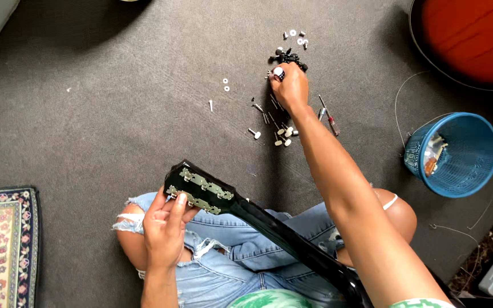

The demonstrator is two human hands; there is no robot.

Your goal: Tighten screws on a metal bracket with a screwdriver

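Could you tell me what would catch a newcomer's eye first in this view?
The black guitar headstock with metal tuner plates lies across the person's lap, steadied by the left hand. The right hand reaches out to a scatter of small tuner parts on the grey carpet. A blue basket stands at right.

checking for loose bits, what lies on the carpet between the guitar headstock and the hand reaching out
In the head view, white tuner pegs and small screws lie between the headstock and the right hand; nearer the headstock the carpet is bare.
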